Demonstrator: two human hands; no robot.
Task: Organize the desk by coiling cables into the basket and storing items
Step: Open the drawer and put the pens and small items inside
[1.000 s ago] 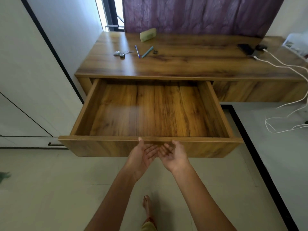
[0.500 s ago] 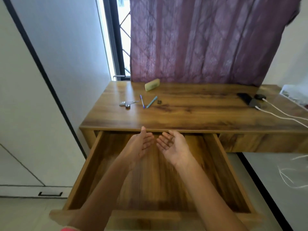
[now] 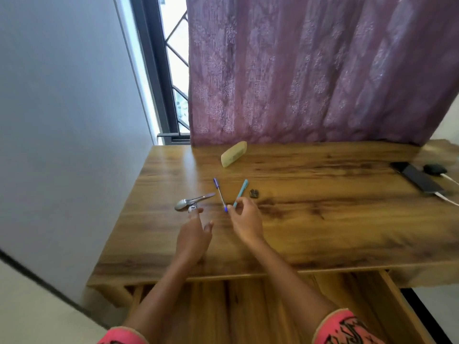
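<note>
Over the desk [image 3: 323, 219], left hand [image 3: 192, 234] reaches straight-fingered toward spoon [image 3: 191, 201]; right hand [image 3: 246, 222] curls at teal pen [image 3: 241, 192], grip unclear.

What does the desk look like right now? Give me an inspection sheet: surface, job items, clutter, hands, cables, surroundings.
Surface: wooden desk; its drawer stands open below.
Job's things: blue pen and teal pen lie in a V; spoon to their left; yellow case at the back; phone far right; no basket seen.
Clutter: small dark object beside the teal pen; metal piece by the spoon.
Hands: left hand open, fingertip at the metal piece; right hand curled at the pens' near ends, grip unclear.
Cables: white cable runs from the phone off the right edge.
Surroundings: purple curtain, window grille, white wall.
</note>
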